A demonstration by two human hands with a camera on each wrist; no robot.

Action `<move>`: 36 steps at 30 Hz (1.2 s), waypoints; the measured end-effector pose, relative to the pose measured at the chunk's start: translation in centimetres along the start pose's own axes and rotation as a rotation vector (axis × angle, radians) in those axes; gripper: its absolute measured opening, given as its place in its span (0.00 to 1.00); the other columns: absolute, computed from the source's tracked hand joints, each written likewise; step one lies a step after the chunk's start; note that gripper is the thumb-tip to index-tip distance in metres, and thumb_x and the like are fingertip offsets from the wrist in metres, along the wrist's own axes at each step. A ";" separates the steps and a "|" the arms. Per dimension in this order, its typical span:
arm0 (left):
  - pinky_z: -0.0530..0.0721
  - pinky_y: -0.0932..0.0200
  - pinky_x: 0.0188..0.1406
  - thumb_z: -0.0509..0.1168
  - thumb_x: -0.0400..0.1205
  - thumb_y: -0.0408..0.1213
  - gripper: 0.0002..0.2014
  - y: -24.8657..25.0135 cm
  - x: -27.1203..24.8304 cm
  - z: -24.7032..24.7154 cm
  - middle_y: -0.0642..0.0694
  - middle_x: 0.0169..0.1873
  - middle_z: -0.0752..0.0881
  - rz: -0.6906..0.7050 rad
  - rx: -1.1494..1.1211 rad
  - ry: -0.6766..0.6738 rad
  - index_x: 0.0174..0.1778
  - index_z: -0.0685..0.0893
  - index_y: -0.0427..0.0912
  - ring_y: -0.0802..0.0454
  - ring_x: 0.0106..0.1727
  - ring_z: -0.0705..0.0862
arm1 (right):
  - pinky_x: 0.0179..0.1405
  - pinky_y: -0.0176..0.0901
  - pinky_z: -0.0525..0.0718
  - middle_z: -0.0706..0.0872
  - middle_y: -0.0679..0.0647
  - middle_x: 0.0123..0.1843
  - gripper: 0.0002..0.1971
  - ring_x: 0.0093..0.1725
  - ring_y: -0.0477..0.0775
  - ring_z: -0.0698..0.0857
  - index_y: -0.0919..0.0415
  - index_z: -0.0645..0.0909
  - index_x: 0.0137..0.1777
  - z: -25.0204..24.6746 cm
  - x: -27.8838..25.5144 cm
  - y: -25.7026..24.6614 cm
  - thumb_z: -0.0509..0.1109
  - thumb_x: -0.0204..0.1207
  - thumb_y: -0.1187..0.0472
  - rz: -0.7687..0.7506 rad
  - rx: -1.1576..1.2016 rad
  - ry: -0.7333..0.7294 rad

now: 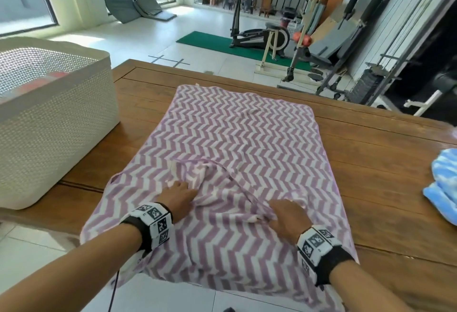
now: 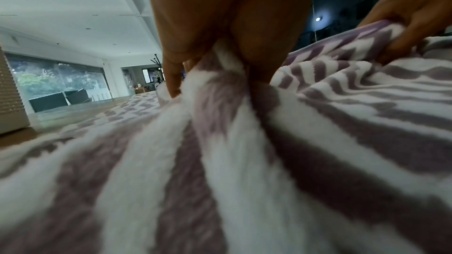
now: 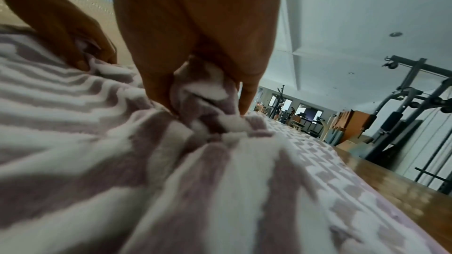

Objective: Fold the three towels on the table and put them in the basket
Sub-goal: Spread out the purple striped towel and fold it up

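A purple-and-white zigzag towel (image 1: 237,143) lies spread across a wooden desk (image 1: 371,163), seen from above by the person working on it. The towel's near end hangs over the desk's front edge, toward the person. Its far end lies flat, with a corner of the hem folded back onto the middle.

Both hands are down on the near half of the towel, side by side and a little apart. The left hand (image 1: 176,198) has its fingers curled into a bunched ridge of cloth; in the left wrist view the fabric is gathered between thumb and fingers (image 2: 171,76), so the grip is closed on the towel. The right hand (image 1: 288,216) does the same just beside the folded hem; the right wrist view shows a wad of striped cloth pinched between thumb and fingers (image 3: 247,96). The towel stretches away from both grips toward the far side of the desk.

A white perforated basket (image 1: 57,123) stands on the desk's left end, near the towel's left edge but apart from it. Something reddish shows through the basket wall. A blue-and-white towel (image 1: 442,183) lies crumpled at the desk's right edge, well apart from the hands. Gym equipment stands on the floor beyond.
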State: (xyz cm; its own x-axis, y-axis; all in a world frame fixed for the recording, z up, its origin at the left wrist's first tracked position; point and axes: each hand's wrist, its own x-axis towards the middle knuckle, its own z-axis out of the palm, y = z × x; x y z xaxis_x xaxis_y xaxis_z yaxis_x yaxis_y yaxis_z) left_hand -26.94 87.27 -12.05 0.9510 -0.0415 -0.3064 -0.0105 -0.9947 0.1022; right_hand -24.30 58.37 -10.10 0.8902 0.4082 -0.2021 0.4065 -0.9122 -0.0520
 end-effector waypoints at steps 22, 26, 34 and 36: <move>0.72 0.54 0.47 0.54 0.83 0.29 0.03 -1.6 -4.0 -4.0 0.37 0.50 0.81 -0.158 -0.642 0.346 0.50 0.72 0.35 0.41 0.51 0.78 | 0.34 0.42 0.71 0.79 0.53 0.39 0.08 0.40 0.56 0.79 0.57 0.69 0.40 -3.3 -4.3 -1.3 0.63 0.78 0.60 -0.068 0.327 -0.003; 0.77 0.50 0.62 0.67 0.79 0.39 0.24 0.1 -6.0 -6.1 0.45 0.57 0.78 -0.001 -0.862 0.095 0.70 0.68 0.46 0.44 0.61 0.79 | 0.44 0.48 0.78 0.81 0.56 0.45 0.09 0.46 0.58 0.81 0.60 0.74 0.44 -5.8 -4.7 -1.6 0.68 0.76 0.54 -0.111 0.312 -0.080; 0.64 0.47 0.77 0.74 0.67 0.61 0.54 1.8 -7.5 1.2 0.41 0.77 0.64 0.118 0.067 -0.153 0.82 0.50 0.48 0.40 0.77 0.64 | 0.64 0.54 0.78 0.77 0.55 0.68 0.38 0.65 0.60 0.78 0.54 0.71 0.68 0.4 -6.2 -3.0 0.77 0.62 0.36 0.030 0.005 -0.259; 0.63 0.45 0.77 0.73 0.72 0.55 0.47 1.8 -7.7 2.3 0.37 0.76 0.61 0.094 0.112 -0.089 0.80 0.54 0.45 0.37 0.78 0.60 | 0.68 0.55 0.76 0.69 0.56 0.76 0.39 0.71 0.63 0.75 0.54 0.65 0.74 2.2 -6.8 -3.3 0.76 0.67 0.41 0.060 -0.013 -0.272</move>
State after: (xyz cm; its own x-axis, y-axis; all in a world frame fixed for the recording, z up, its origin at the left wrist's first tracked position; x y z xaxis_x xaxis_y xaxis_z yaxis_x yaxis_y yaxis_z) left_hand -35.04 85.55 -11.71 0.9132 -0.1385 -0.3832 -0.1375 -0.9900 0.0302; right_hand -32.13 58.52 -10.73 0.8259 0.3268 -0.4595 0.3585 -0.9333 -0.0195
